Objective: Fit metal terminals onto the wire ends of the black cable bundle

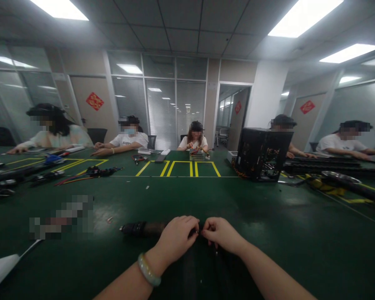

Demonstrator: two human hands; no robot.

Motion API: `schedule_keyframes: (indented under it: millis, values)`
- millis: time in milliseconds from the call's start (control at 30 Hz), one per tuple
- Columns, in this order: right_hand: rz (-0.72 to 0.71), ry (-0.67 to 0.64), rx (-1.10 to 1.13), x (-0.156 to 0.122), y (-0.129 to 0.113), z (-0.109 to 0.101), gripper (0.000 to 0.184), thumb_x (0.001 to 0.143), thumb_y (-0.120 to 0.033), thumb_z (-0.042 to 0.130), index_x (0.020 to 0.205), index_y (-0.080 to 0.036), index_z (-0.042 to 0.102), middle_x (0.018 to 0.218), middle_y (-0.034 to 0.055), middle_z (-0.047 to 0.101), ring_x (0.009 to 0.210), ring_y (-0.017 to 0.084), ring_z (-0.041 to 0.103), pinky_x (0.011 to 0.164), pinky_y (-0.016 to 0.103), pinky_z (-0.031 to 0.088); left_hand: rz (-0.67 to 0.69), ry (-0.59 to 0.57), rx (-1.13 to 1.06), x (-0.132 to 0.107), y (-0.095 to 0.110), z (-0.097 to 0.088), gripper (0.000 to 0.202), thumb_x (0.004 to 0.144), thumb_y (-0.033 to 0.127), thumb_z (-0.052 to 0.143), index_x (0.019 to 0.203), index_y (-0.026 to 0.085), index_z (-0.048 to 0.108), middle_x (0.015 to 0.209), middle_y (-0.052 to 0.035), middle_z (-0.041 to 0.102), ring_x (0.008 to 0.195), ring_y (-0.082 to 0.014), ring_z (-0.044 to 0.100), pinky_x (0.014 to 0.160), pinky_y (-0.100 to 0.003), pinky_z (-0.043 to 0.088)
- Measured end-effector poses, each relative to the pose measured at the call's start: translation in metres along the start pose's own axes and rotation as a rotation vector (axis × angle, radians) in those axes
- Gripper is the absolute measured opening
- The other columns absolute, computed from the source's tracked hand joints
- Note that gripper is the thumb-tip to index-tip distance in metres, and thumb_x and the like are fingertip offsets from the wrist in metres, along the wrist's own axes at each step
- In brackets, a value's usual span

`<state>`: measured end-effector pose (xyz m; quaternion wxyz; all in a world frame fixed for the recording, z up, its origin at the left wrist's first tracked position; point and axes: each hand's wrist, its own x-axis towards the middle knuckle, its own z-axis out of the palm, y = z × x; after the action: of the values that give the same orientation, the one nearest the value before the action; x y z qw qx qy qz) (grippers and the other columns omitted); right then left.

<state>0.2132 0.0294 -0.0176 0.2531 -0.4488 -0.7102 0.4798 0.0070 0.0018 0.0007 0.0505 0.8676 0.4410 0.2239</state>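
Note:
In the head view, my left hand (178,236) and my right hand (221,234) are close together above the near middle of the table. The left fingers are bent and pinched near the thumb. The right fingertips are pressed together facing them. Something small and dark shows between the two pinches, too small to name. Behind my left hand lies a dark cylindrical tool (143,228) with a metal tip pointing left; its right part is hidden. A thin dark piece (216,251) shows under my right hand. My left wrist wears a pale green bangle (148,270).
A black computer case (261,155) stands at the right back. Cable bundles (95,171) lie at the left, and black bars with a metal ring (340,177) at the right. Yellow tape (192,168) marks the green table (175,196). Several people sit around it.

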Motion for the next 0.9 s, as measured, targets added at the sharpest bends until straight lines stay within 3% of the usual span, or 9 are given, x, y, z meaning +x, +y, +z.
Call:
schedule_keyframes:
  millis: [167, 467, 700, 900]
  values:
    - [-0.013, 0.019, -0.03, 0.001, 0.004, 0.001, 0.012, 0.082, -0.028, 0.061, 0.081, -0.016, 0.06, 0.059, -0.0037, 0.061, 0.043, 0.007, 0.051, 0.038, 0.014, 0.035, -0.008, 0.024, -0.008, -0.002, 0.0, -0.001, 0.011, 0.085, 0.027, 0.061, 0.094, 0.022, 0.057, 0.104, -0.001, 0.063, 0.097, -0.0203, 0.058, 0.088, -0.033, 0.042]
    - [-0.039, 0.04, -0.044, 0.003, 0.008, 0.003, 0.012, 0.08, -0.027, 0.063, 0.077, -0.016, 0.059, 0.056, -0.0048, 0.059, 0.041, 0.007, 0.049, 0.039, 0.015, 0.035, 0.041, 0.032, 0.062, -0.004, 0.003, 0.002, 0.011, 0.085, 0.017, 0.058, 0.094, 0.023, 0.057, 0.103, -0.0005, 0.064, 0.097, -0.0196, 0.058, 0.088, -0.032, 0.041]
    - [-0.043, 0.043, -0.05, 0.003, 0.007, 0.003, 0.015, 0.081, -0.031, 0.062, 0.078, -0.016, 0.059, 0.056, -0.0049, 0.059, 0.04, 0.007, 0.049, 0.04, 0.015, 0.035, -0.006, 0.047, 0.087, -0.007, 0.007, -0.001, 0.012, 0.087, 0.026, 0.059, 0.098, 0.022, 0.057, 0.105, -0.003, 0.063, 0.097, -0.0202, 0.058, 0.09, -0.033, 0.041]
    - [-0.039, 0.053, -0.071, 0.004, 0.011, 0.005, 0.016, 0.082, -0.031, 0.062, 0.078, -0.017, 0.058, 0.056, -0.0048, 0.059, 0.041, 0.008, 0.05, 0.04, 0.015, 0.034, 0.007, 0.026, 0.102, -0.006, 0.011, -0.004, 0.007, 0.086, 0.019, 0.057, 0.093, 0.022, 0.057, 0.103, -0.002, 0.064, 0.099, -0.0198, 0.058, 0.088, -0.031, 0.042]
